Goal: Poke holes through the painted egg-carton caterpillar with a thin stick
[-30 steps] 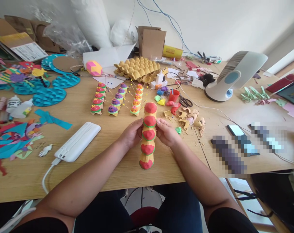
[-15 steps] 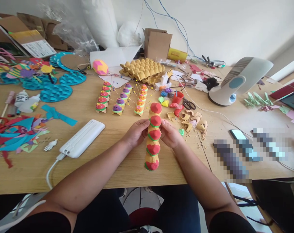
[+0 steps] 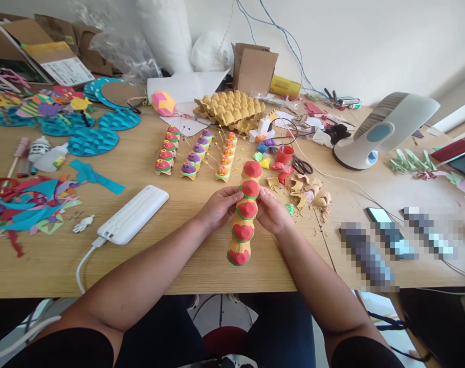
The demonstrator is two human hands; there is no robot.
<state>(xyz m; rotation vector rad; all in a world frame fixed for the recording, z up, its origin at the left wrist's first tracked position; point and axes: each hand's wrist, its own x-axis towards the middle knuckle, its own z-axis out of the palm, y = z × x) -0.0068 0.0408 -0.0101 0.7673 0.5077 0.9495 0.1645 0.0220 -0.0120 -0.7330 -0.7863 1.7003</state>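
Observation:
Between both hands, above the near part of the table, is an egg-carton strip (image 3: pixel 243 234) with several red-topped bumps edged in green. My left hand (image 3: pixel 221 207) pinches its left side, thumb on top, close to the second bump from the far end. On the opposite side my right hand (image 3: pixel 272 210) grips it at about the same height. Beyond it stand three finished-looking strips stuck with pins: a red one (image 3: pixel 165 155), a purple one (image 3: pixel 194 157) and an orange one (image 3: pixel 226 157).
A white power bank (image 3: pixel 134 214) with a cable lies to the left, near paper scraps (image 3: pixel 32 204). At the back are egg trays (image 3: pixel 230 110). Black scissors (image 3: pixel 302 164), a red cup (image 3: pixel 285 154) and carton offcuts (image 3: pixel 301 191) lie to the right, before a white fan (image 3: pixel 385 130).
The strip is tilted slightly more, its far end leaning right. Both hands keep hold of it. The whole view has shifted a little.

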